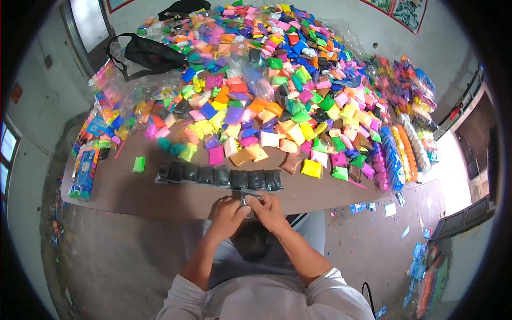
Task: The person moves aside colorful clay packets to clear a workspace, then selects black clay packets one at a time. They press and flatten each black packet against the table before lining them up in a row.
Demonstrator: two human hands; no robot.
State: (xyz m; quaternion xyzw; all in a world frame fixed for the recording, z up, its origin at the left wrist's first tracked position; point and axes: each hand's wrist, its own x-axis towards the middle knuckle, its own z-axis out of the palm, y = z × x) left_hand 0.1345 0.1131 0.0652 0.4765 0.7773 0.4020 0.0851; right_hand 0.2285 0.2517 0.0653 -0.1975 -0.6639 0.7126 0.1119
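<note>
At the table's near edge my left hand [228,214] and my right hand [268,210] meet, fingers closed on one small dark packet [251,194]. Only its greyish top edge shows; the fingers cover the rest. Just beyond my hands, a row of several black filled packets [206,175] lies side by side on the brown tabletop [133,197]. A single light green packet [138,164] lies to the left of that row.
A large heap of colourful soft packets [256,96] covers the back of the table. Bundled packs [84,173] stand at the left edge; long blue packs [392,160] line the right. A black bag [152,53] rests on the heap. Scraps [391,209] litter the floor.
</note>
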